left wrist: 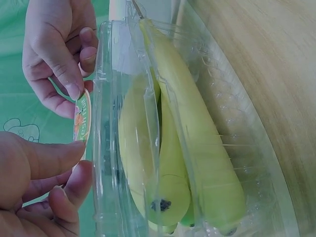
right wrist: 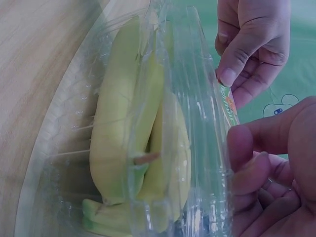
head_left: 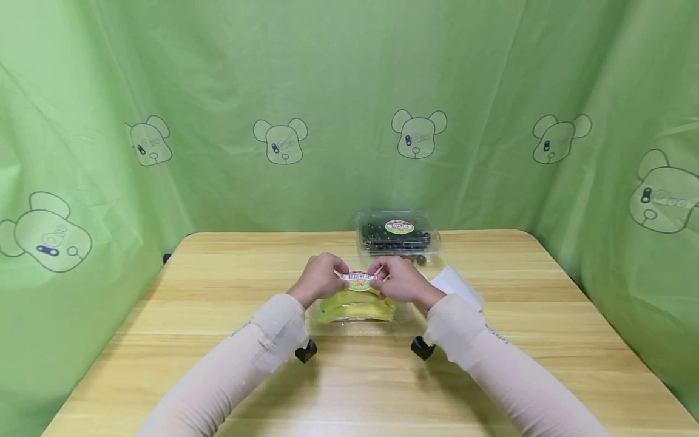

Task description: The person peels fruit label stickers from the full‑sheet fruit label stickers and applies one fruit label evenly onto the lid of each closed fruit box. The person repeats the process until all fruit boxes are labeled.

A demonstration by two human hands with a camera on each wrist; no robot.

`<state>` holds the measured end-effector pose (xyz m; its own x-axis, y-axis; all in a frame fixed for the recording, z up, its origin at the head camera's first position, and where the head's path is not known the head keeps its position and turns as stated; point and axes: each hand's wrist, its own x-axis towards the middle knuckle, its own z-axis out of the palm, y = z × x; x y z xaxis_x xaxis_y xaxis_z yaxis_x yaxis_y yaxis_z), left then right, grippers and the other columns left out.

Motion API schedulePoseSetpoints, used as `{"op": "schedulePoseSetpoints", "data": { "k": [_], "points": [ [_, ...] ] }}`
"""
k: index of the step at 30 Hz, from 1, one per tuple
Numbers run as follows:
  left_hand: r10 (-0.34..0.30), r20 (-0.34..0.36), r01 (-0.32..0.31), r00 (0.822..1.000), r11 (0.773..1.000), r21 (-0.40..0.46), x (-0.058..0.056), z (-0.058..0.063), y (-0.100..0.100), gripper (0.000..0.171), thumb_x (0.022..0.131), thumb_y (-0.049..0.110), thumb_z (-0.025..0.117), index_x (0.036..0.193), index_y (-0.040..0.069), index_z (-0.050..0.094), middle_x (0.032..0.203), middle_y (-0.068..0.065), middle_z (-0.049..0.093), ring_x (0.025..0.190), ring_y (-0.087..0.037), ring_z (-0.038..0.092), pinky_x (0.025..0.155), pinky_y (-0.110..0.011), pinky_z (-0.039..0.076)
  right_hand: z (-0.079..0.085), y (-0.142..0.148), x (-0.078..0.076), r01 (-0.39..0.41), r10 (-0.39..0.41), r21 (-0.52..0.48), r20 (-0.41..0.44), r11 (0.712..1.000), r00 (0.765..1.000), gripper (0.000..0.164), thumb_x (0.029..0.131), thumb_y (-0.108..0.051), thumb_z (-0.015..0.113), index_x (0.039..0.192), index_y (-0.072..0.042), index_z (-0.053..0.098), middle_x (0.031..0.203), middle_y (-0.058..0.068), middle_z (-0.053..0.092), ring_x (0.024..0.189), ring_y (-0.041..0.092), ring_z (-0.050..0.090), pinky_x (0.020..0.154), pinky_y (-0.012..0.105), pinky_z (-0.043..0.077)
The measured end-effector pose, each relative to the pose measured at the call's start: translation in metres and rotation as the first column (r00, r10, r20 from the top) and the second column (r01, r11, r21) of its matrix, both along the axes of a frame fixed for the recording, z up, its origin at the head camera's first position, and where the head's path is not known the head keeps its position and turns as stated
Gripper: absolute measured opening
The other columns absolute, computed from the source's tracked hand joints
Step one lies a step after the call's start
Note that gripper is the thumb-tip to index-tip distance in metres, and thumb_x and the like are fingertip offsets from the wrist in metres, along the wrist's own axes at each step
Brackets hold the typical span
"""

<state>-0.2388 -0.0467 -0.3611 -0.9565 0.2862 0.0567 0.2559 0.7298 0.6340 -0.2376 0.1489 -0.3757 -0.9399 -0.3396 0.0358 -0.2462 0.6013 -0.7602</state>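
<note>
A clear plastic box (head_left: pixel 349 328) of yellow bananas (head_left: pixel 357 311) stands on the table between the forearms. Over its lid, an oval printed sticker (head_left: pixel 359 281) is stretched between both hands. My left hand (head_left: pixel 321 278) pinches the sticker's left end between thumb and fingers. The opposite end is pinched by my right hand (head_left: pixel 401 280). In the left wrist view the sticker (left wrist: pixel 82 117) appears nearly edge-on, close to the lid's surface, with part of its "fresh fruit" lettering showing. Through the clear wall in the right wrist view, several bananas (right wrist: pixel 116 118) lie side by side.
Behind stands a second clear box of dark round fruit (head_left: pixel 377 238), with a similar oval sticker (head_left: pixel 400 227) on its lid. White paper (head_left: pixel 457 287) lies by the right wrist. Black wrist devices (head_left: pixel 423 348) hang under the cuffs. Green curtains (head_left: pixel 349 73) surround the wooden table (head_left: pixel 218 285).
</note>
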Motion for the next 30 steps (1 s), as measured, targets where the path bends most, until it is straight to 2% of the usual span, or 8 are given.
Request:
{"op": "schedulePoseSetpoints", "data": {
  "k": [13, 18, 22, 30],
  "points": [
    [-0.019, -0.011, 0.018, 1.000, 0.999, -0.026, -0.0015, 0.0033, -0.0004, 0.021, 0.077, 0.004, 0.079, 0.096, 0.006, 0.073, 0.102, -0.007, 0.071, 0.099, -0.027, 0.061, 0.093, -0.042, 0.049, 0.0035, -0.0021, 0.0014, -0.002, 0.002, 0.028, -0.001, 1.000, 1.000, 0.017, 0.086, -0.003, 0.068, 0.102, 0.000, 0.065, 0.076, 0.008, 0.060, 0.063, 0.030, 0.066, 0.052, 0.031, 0.053],
    [-0.030, -0.034, 0.029, 0.999, 0.999, -0.044, -0.0015, 0.0049, 0.0001, 0.016, 0.076, 0.003, 0.079, 0.088, 0.008, 0.071, 0.096, -0.006, 0.070, 0.096, -0.027, 0.061, 0.092, -0.041, 0.049, 0.0048, -0.0025, 0.0011, -0.007, 0.007, 0.026, -0.002, 1.000, 1.000, 0.017, 0.086, -0.002, 0.068, 0.102, 0.000, 0.064, 0.076, 0.010, 0.061, 0.064, 0.031, 0.066, 0.051, 0.030, 0.053],
    [-0.027, -0.017, 0.026, 0.999, 0.998, -0.052, -0.0013, 0.0066, 0.0005, 0.013, 0.076, 0.002, 0.078, 0.083, 0.009, 0.070, 0.089, -0.002, 0.068, 0.091, -0.024, 0.059, 0.089, -0.041, 0.050, 0.0055, -0.0029, 0.0010, -0.006, 0.006, 0.026, 0.006, 1.000, 1.000, 0.017, 0.086, -0.002, 0.068, 0.103, 0.001, 0.064, 0.078, 0.013, 0.062, 0.064, 0.031, 0.066, 0.051, 0.030, 0.054],
    [-0.028, -0.015, 0.027, 0.999, 0.997, -0.077, -0.0005, 0.0083, 0.0018, 0.012, 0.076, 0.001, 0.078, 0.082, 0.008, 0.070, 0.083, -0.001, 0.066, 0.085, -0.023, 0.058, 0.087, -0.040, 0.051, 0.0051, -0.0034, 0.0004, 0.001, -0.001, 0.038, 0.005, 0.999, 1.000, 0.017, 0.086, -0.002, 0.068, 0.102, 0.000, 0.065, 0.079, 0.013, 0.063, 0.065, 0.032, 0.067, 0.050, 0.029, 0.053]
  ]
}}
